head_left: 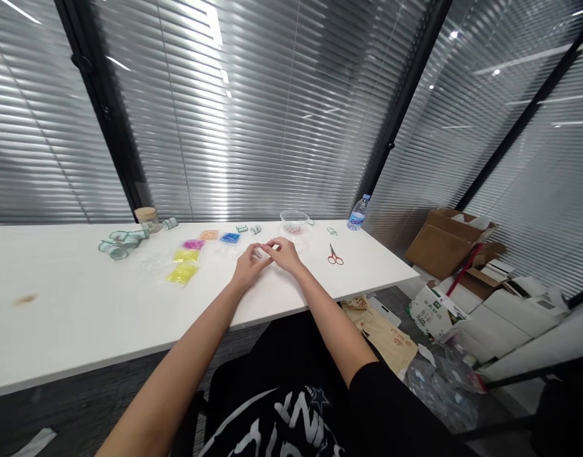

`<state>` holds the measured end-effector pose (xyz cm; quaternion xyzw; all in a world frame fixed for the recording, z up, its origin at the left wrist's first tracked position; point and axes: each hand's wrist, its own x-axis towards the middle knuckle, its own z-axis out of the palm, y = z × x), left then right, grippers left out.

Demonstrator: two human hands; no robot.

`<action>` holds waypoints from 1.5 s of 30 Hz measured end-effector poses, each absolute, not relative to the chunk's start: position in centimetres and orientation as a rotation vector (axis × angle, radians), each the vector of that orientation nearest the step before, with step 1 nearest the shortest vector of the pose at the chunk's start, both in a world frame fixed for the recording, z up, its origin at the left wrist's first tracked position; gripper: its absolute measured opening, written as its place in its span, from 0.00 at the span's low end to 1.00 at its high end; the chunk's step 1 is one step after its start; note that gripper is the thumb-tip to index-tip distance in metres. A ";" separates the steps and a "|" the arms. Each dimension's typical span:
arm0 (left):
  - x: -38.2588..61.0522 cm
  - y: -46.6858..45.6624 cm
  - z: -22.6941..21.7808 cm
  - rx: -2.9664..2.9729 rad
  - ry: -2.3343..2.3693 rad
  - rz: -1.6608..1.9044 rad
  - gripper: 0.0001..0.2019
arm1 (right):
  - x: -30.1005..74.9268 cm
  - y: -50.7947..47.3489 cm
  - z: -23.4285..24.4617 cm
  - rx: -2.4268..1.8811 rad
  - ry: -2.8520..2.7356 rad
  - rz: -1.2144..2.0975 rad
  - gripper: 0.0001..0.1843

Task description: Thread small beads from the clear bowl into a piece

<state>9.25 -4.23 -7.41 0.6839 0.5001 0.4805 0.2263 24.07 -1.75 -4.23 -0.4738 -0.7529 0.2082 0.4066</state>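
Observation:
Both hands meet over the white table [82, 304], near its front edge. Fingers of my left hand [247, 268] curl around a small clear item [260, 252] that looks like a little round container. My right hand [284, 255] is bent over the same item from the right, its fingertips touching the top. The fingers partly hide it, so its exact kind is unclear. Just behind the hands stands a clear bowl [295, 222] with small pinkish pieces in it. Small bags of blue [230, 237], orange [209, 235], magenta [193, 244] and yellow [182, 273] material lie to the left.
Red-handled scissors [335, 259] lie right of my hands, with a water bottle [358, 212] behind. Several green-labelled clear jars [113, 249] and a wooden-lidded jar [147, 219] are on the left. Cardboard boxes [446, 244] and plastic bags [438, 393] crowd the floor at right.

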 end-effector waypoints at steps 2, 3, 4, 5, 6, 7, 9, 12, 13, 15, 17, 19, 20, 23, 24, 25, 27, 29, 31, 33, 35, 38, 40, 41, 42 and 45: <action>9.3 -4.4 -7.3 1.869 1.394 1.316 0.18 | 25.4 -1.9 -4.6 -1.250 -1.859 0.512 0.15; 9.3 -4.5 -7.2 1.861 1.402 1.308 0.18 | 26.4 -2.1 -4.8 -1.295 -1.832 0.504 0.15; 9.3 -4.6 -7.1 1.852 1.409 1.299 0.18 | 27.5 -2.3 -5.1 -1.353 -1.804 0.494 0.16; 9.3 -4.7 -7.1 1.845 1.415 1.291 0.18 | 28.7 -2.5 -5.6 -1.425 -1.770 0.482 0.16; 9.3 -4.8 -7.0 1.839 1.418 1.284 0.18 | 29.8 -2.7 -6.0 -1.497 -1.742 0.474 0.16; 9.3 -4.8 -6.9 1.835 1.421 1.279 0.18 | 30.8 -3.0 -6.5 -1.563 -1.722 0.472 0.16; 9.3 -4.9 -6.8 1.827 1.425 1.276 0.18 | 32.1 -3.4 -7.5 -1.662 -1.700 0.466 0.15; 9.4 -4.8 -6.7 1.825 1.430 1.281 0.18 | 32.1 -3.6 -8.3 -1.711 -1.726 0.454 0.15; 9.4 -4.8 -6.7 1.827 1.430 1.283 0.18 | 31.7 -3.5 -8.4 -1.709 -1.741 0.451 0.15; 9.4 -4.9 -6.7 1.833 1.427 1.286 0.18 | 31.0 -3.4 -8.5 -1.698 -1.759 0.448 0.15; 9.4 -5.0 -6.7 1.840 1.422 1.286 0.18 | 30.4 -3.3 -8.5 -1.688 -1.756 0.452 0.14; 9.4 -5.0 -6.7 1.842 1.420 1.286 0.18 | 30.1 -3.4 -8.4 -1.671 -1.741 0.458 0.13; 9.4 -5.0 -6.7 1.842 1.420 1.287 0.18 | 30.0 -3.5 -8.3 -1.652 -1.735 0.462 0.13; 9.4 -4.9 -6.9 1.840 1.420 1.293 0.18 | 29.3 -3.7 -7.6 -1.540 -1.735 0.481 0.14; 9.3 -4.8 -7.0 1.841 1.419 1.297 0.18 | 28.8 -3.7 -7.3 -1.485 -1.740 0.492 0.14; 9.3 -4.7 -7.1 1.843 1.417 1.301 0.18 | 28.2 -3.7 -6.8 -1.425 -1.747 0.505 0.14; 9.2 -4.4 -7.3 1.854 1.411 1.308 0.18 | 26.8 -3.4 -6.0 -1.311 -1.764 0.536 0.15; 9.1 -4.2 -7.5 1.869 1.402 1.315 0.18 | 25.4 -3.1 -5.3 -1.224 -1.786 0.565 0.15; 9.0 -4.1 -7.6 1.882 1.392 1.319 0.18 | 24.3 -2.9 -4.9 -1.168 -1.813 0.586 0.14; 9.0 -4.0 -7.7 1.888 1.387 1.319 0.18 | 23.6 -2.7 -4.7 -1.140 -1.840 0.601 0.14; 9.0 -4.0 -7.7 1.889 1.384 1.317 0.19 | 23.2 -2.6 -4.7 -1.134 -1.860 0.611 0.14; 9.0 -4.2 -7.6 1.889 1.383 1.320 0.18 | 23.4 -2.9 -4.5 -1.170 -1.880 0.620 0.16; 9.0 -4.3 -7.5 1.886 1.386 1.324 0.18 | 24.2 -3.5 -4.4 -1.236 -1.904 0.627 0.21; 9.0 -4.3 -7.5 1.883 1.389 1.325 0.18 | 24.8 -4.0 -4.5 -1.285 -1.924 0.633 0.23; 9.0 -4.3 -7.5 1.880 1.390 1.325 0.18 | 25.6 -4.6 -4.6 -1.346 -1.950 0.639 0.26; 9.0 -4.4 -7.4 1.867 1.393 1.317 0.18 | 28.2 -6.7 -5.5 -1.611 -2.044 0.665 0.37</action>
